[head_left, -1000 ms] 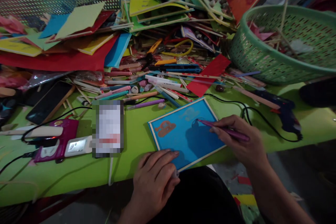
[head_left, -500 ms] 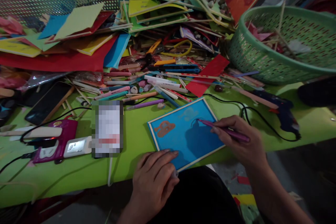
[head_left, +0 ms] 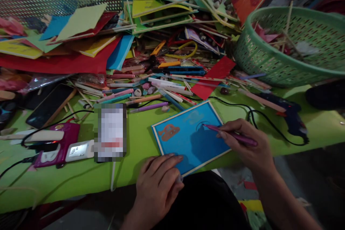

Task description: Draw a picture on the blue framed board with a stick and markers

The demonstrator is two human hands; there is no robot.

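Observation:
A blue board (head_left: 172, 149) edged with pale wooden sticks lies tilted on the green tabletop. It bears a brown painted shape (head_left: 169, 132), a fainter grey one (head_left: 193, 116) and a thin dark curved line. My right hand (head_left: 242, 140) is closed around a purple pen (head_left: 234, 135), its tip touching the board at that curve. My left hand (head_left: 160, 179) grips the board's near left corner, fingers over the top and thumb at the edge. A small pale, translucent bit shows by its thumb; I cannot make out what it is.
Left of the board stand a phone with a blurred screen (head_left: 111, 133) and a magenta device (head_left: 64, 143) with cables. Pens, sticks and cutters (head_left: 178, 70) lie behind, before stacked coloured boards (head_left: 161, 10). On the right are a green basket (head_left: 285, 61) and a glue gun (head_left: 293, 115).
The pen tip has shifted very slightly right and down along the curved line. My left hand and the board stay in place.

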